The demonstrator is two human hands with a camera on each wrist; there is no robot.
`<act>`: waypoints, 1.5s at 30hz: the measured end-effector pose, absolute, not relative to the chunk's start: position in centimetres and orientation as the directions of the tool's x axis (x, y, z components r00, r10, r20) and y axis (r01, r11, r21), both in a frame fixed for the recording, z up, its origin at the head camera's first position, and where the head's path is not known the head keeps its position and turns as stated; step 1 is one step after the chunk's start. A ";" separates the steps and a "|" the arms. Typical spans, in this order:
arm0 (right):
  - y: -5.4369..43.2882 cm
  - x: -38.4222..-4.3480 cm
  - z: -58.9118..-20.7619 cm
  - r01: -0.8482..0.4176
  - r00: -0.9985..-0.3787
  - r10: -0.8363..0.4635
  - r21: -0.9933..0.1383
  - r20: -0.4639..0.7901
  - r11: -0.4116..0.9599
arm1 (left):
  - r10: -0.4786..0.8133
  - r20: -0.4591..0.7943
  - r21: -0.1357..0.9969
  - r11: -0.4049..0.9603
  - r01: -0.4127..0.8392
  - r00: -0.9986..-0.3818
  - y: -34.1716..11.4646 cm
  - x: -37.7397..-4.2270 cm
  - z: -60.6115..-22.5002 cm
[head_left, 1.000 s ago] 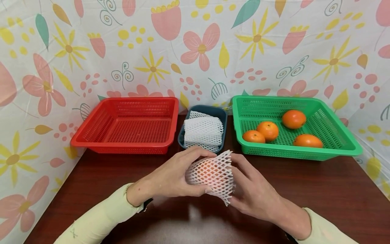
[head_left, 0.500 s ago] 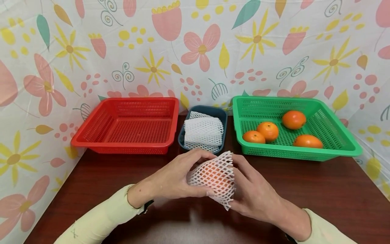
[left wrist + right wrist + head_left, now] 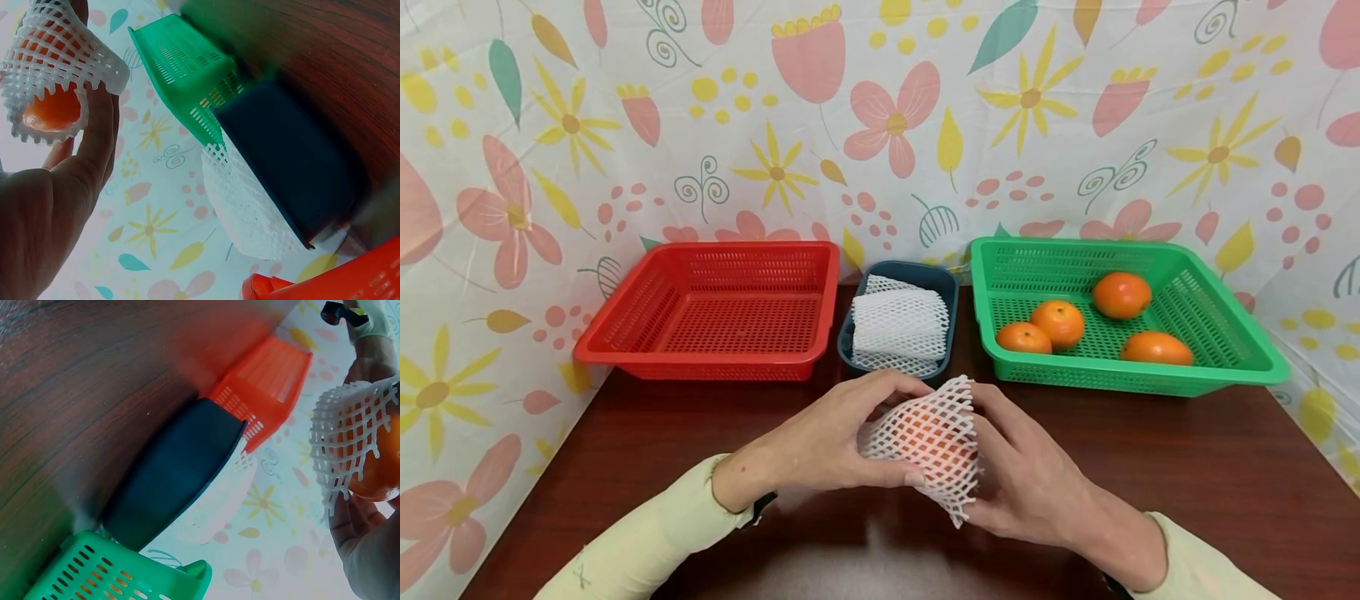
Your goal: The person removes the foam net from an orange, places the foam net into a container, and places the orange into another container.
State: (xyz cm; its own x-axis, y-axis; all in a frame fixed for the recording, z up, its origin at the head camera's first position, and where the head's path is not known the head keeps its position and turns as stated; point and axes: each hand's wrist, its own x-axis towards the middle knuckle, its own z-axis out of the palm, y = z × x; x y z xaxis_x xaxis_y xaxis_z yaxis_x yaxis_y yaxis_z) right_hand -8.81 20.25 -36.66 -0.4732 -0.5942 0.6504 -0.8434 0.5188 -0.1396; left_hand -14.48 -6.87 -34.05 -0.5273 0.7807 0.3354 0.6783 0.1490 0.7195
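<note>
In the head view, a white foam net sleeve (image 3: 955, 408) sits around an orange (image 3: 378, 472) in front of me. My left hand (image 3: 823, 437) grips the sleeve and fruit from the left, its thumb along the lower side. From the right, my right hand (image 3: 1037, 479) holds the orange at the sleeve's wide end, its fingertips partly hidden behind the mesh. Part of the orange's skin shows bare past the sleeve's ragged edge in both wrist views. Both hands are above the dark wooden table (image 3: 760, 533).
A red basket (image 3: 715, 358) stands at the back left with nothing in it. Between the baskets, a dark blue tub (image 3: 951, 287) holds folded white foam nets (image 3: 901, 325). The green basket (image 3: 1232, 333) at right contains several oranges (image 3: 1122, 294). A flowered cloth (image 3: 700, 125) hangs behind.
The orange shows more clearly through the mesh, nearer the sleeve's wide end. The sleeve's lower corner has dropped a little. Both hands stay almost in place.
</note>
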 end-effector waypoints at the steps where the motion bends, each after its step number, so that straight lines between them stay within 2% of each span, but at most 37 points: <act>1: 20.3 -8.8 -36.7 -0.842 -0.475 -0.595 -0.138 0.648 0.522 | 0.781 0.338 0.716 0.148 0.682 -0.525 -6.9 -14.5 -34.1; 10: 20.3 -9.1 -36.5 -0.865 -0.436 -0.588 -0.135 0.681 0.484 | 0.781 0.349 0.702 0.148 0.696 -0.518 -6.9 -14.4 -33.8; 17: 20.3 -9.5 -36.3 -0.869 -0.390 -0.578 -0.078 0.717 0.489 | 0.758 0.380 0.677 0.163 0.718 -0.530 -7.0 -14.5 -33.7; 26: 20.4 -9.7 -36.2 -0.854 -0.399 -0.562 -0.070 0.724 0.516 | 0.720 0.422 0.648 0.187 0.738 -0.552 -7.1 -14.7 -33.7; 39: 20.6 -9.8 -36.2 -0.856 -0.424 -0.554 -0.118 0.717 0.503 | 0.706 0.449 0.677 0.132 0.724 -0.548 -7.1 -15.1 -33.8; 45: 20.6 -10.0 -36.1 -0.864 -0.413 -0.548 -0.124 0.727 0.487 | 0.686 0.474 0.676 0.117 0.727 -0.551 -7.2 -15.2 -33.9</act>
